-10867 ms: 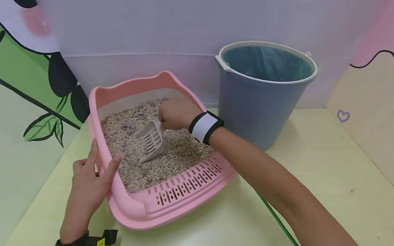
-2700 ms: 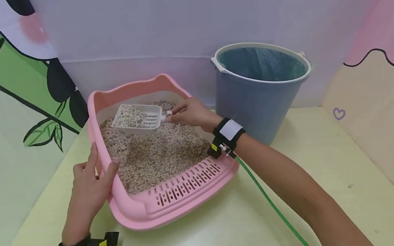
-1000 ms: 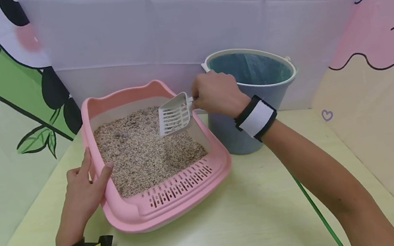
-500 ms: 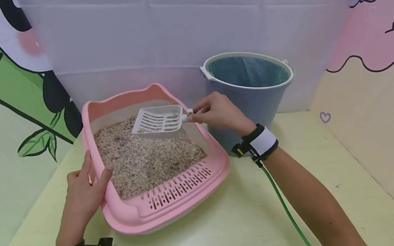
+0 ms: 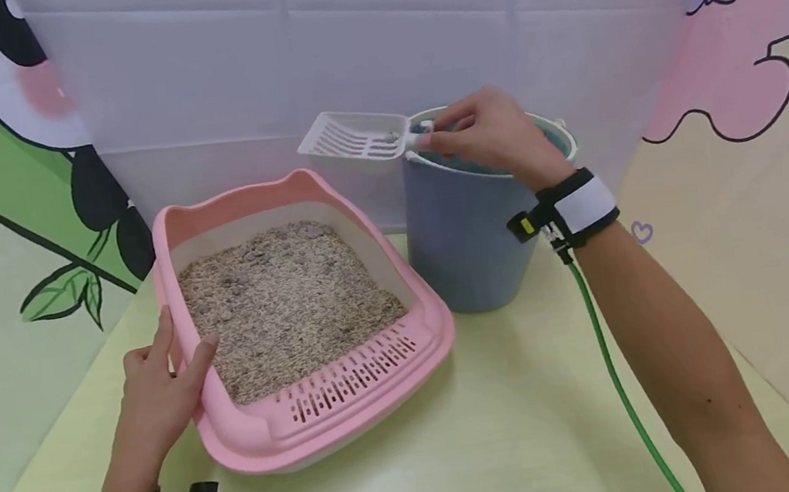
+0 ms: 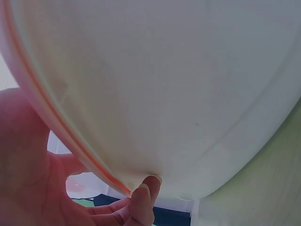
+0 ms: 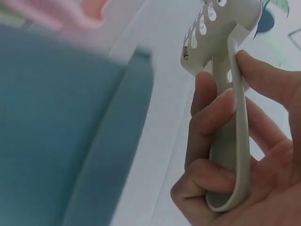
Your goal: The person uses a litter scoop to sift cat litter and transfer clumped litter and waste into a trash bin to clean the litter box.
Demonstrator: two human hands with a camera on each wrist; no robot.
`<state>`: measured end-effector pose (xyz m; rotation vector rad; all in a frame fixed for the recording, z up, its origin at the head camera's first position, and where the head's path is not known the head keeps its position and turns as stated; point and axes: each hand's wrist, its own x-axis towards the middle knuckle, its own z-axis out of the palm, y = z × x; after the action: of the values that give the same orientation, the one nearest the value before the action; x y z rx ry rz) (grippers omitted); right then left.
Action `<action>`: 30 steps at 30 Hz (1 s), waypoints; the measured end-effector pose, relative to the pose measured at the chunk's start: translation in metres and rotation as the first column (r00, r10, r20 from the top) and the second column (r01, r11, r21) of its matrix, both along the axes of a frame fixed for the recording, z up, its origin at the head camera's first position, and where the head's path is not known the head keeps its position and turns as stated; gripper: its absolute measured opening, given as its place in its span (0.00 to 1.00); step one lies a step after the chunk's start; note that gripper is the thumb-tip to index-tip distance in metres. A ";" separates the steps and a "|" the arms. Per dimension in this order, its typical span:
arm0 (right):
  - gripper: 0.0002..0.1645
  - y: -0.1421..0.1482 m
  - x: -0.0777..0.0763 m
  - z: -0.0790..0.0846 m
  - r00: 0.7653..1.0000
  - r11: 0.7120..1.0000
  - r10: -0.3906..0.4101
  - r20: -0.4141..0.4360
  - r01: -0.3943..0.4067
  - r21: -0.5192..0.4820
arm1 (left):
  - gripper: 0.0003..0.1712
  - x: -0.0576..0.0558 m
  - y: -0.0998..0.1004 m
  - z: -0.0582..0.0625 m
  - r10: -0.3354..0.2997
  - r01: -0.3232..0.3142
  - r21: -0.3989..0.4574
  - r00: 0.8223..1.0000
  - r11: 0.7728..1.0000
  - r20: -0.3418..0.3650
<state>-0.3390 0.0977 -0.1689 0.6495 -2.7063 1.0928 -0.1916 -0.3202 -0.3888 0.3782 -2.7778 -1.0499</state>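
Note:
My right hand (image 5: 492, 131) grips the handle of a pale litter scoop (image 5: 349, 135), raised at the left rim of a blue-grey bin (image 5: 466, 244). Its slotted head juts left of the bin, roughly level, with a few small bits near the handle end. In the right wrist view several fingers curl round the handle (image 7: 242, 141). My left hand (image 5: 157, 388) holds the left rim of a pink litter box (image 5: 239, 432), thumb over the top and fingers (image 6: 146, 197) against the outer wall. Tan pellet litter (image 5: 290, 311) with greyish clumps toward the back fills the box.
Box and bin stand side by side on a pale yellow-green table (image 5: 427, 477), against a lilac cloth backdrop (image 5: 203, 71). A liner shows inside the bin. A green cable (image 5: 616, 366) trails from the right wrist strap.
The scoop, nearly all litter gone from it since a few seconds ago, has risen from over the litter box and moved right to the bin's rim. The left hand keeps its hold.

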 end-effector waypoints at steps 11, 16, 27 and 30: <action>0.25 0.083 -0.036 -0.020 0.872 0.887 -0.386 -0.302 0.441 0.138 | 0.54 0.004 -0.011 -0.004 0.008 -0.007 -0.020 1.000 1.000 0.007; 0.19 0.088 -0.042 -0.045 0.744 0.813 -0.374 -0.553 0.550 0.190 | 0.55 0.006 -0.012 -0.006 0.017 -0.017 -0.019 1.000 1.000 0.018; 0.15 0.087 -0.046 -0.054 0.565 0.703 0.025 -0.824 0.576 0.417 | 0.54 0.007 -0.012 -0.007 0.014 -0.014 -0.001 1.000 1.000 0.012; 0.15 0.086 -0.045 -0.052 0.573 0.667 0.021 -0.819 0.602 0.439 | 0.54 0.007 -0.011 -0.007 0.002 -0.002 -0.001 1.000 1.000 0.005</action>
<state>-0.3840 0.1838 -0.2212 0.4873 -2.1674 -0.3539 -0.1848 -0.3313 -0.3959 0.3836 -2.7814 -1.0492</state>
